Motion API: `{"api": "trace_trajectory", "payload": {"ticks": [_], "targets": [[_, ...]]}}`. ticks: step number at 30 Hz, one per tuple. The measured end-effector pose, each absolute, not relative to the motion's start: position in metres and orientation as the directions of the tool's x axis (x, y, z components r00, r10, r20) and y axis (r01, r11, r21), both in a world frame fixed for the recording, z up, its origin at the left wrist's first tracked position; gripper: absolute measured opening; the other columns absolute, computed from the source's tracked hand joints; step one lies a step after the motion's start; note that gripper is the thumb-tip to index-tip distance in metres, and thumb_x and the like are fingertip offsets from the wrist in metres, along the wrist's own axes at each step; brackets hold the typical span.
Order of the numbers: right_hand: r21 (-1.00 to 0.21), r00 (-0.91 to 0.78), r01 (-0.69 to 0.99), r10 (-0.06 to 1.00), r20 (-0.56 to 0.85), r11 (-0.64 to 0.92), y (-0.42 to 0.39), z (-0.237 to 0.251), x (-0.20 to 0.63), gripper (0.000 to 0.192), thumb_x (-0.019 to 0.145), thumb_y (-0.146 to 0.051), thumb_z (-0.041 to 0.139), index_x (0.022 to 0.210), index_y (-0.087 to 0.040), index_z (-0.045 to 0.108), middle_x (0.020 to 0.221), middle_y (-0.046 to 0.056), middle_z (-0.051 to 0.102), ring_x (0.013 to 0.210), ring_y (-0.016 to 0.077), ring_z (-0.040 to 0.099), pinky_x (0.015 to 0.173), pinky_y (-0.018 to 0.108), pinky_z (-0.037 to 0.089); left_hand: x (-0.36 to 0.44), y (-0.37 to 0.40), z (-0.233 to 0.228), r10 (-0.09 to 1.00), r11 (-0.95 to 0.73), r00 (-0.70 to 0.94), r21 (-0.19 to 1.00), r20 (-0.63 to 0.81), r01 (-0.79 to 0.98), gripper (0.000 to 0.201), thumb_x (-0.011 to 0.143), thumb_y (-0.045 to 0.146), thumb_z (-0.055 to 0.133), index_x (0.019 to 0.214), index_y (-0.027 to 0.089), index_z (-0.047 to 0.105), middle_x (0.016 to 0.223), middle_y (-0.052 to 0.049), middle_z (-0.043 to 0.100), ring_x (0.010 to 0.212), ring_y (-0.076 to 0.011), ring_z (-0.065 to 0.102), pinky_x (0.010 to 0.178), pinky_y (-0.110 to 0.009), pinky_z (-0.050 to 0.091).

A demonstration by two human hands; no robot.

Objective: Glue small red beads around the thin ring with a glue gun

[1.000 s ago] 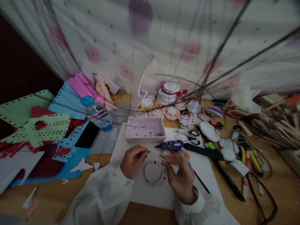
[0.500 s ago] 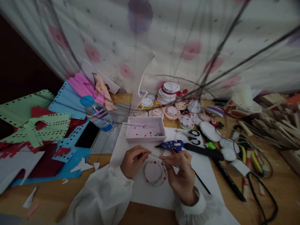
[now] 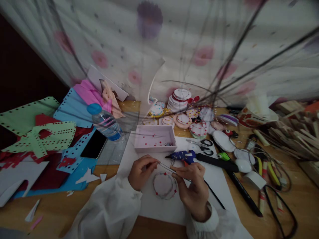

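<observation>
1. The left hand [image 3: 140,172] has thumb and forefinger pinched together at one end of a slender metal tool [image 3: 166,167].
2. The right hand [image 3: 193,186] grips the same tool farther along, thumb below and fingers above. The tool slants between both hands, over the white sheet [image 3: 159,210].
3. Just below the tool, a round ring [image 3: 164,186] dotted with red beads lies on the sheet, between the hands.
4. A pink box [image 3: 154,150] sits beyond the hands, small red pieces scattered inside.
5. Right of the box lie scissors [image 3: 205,146] and a blue glue gun [image 3: 183,155] (its pale markings are too small to read).
6. At the left, a water bottle [image 3: 106,124] leans beside a dark-screened phone [image 3: 94,145]; the bottle's blue label [image 3: 115,135] is too blurred to make out.
7. On the far right, a paper cup [image 3: 249,116] carries a red printed pattern, any lettering in it indistinct, near a heap of wooden sticks [image 3: 294,132].
</observation>
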State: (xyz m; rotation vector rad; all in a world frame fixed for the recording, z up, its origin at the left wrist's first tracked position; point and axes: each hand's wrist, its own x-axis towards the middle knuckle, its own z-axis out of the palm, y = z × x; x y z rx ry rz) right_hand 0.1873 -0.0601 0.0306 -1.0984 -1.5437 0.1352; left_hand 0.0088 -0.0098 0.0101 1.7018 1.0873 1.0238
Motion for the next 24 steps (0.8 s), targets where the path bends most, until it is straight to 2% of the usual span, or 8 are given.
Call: {"api": "trace_trajectory", "payload": {"ticks": [17,24], "targets": [[-0.631,0.142,0.576,0.697,0.703,0.519,-0.0566,0.0312,0.1861,0.019,0.077,-0.006,0.064,0.080,-0.023,0.057,0.072,-0.002,0.069,0.061,0.0159,0.059,0.074,0.040,0.039,0.0079,-0.0108,0.0128,0.922,-0.275,0.331,0.942,0.201,0.194,0.022,0.087,0.026,0.053,0.091,0.017,0.072,0.070,-0.004,0.061,0.065,-0.0141,0.057,0.059,-0.023,0.045],[-0.644,0.178,0.561,0.684,0.707,0.519,-0.0599,0.0284,0.1887,0.019,0.077,-0.005,0.064,0.079,-0.022,0.056,0.078,0.000,0.072,0.064,0.0170,0.061,0.076,0.042,0.039,0.0081,-0.0116,0.0138,0.937,-0.247,0.295,0.951,0.186,0.185,0.019,0.084,0.025,0.057,0.089,0.016,0.073,0.073,-0.006,0.063,0.067,-0.0150,0.057,0.061,-0.025,0.045]]}}
